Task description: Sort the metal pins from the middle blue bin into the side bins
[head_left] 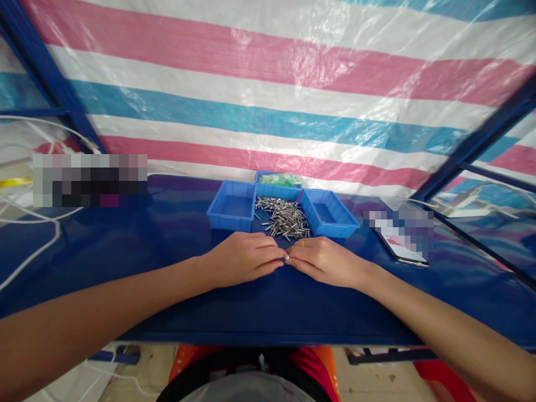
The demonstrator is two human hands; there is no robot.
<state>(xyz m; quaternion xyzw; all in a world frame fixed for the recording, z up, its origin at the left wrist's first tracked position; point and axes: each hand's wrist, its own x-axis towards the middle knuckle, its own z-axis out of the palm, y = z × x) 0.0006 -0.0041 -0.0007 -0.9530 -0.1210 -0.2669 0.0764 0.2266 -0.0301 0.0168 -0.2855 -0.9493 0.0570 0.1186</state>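
My left hand (pixel 247 258) and my right hand (pixel 324 260) meet fingertip to fingertip over the blue table (pixel 268 315). Both are pinched closed around a small shiny metal piece (pixel 287 257), mostly covered by the fingers, so its full shape is hidden. A ring sits on a finger of my right hand. Just beyond the fingers lies a loose pile of thin, silvery metal pins (pixel 288 219). Blue plastic bins border it: a left bin (pixel 229 222) and a right bin (pixel 335 230), neither with visible contents, and a back bin (pixel 278 194) holding green-tinted plastic bags (pixel 278 180).
A phone (pixel 400 245) lies on the table to the right. White cables (pixel 50 234) run along the left side. Blue metal frame posts (pixel 481 139) stand at both sides, with a striped plastic sheet (pixel 268 84) behind. The table's front edge (pixel 268 338) is close to my body.
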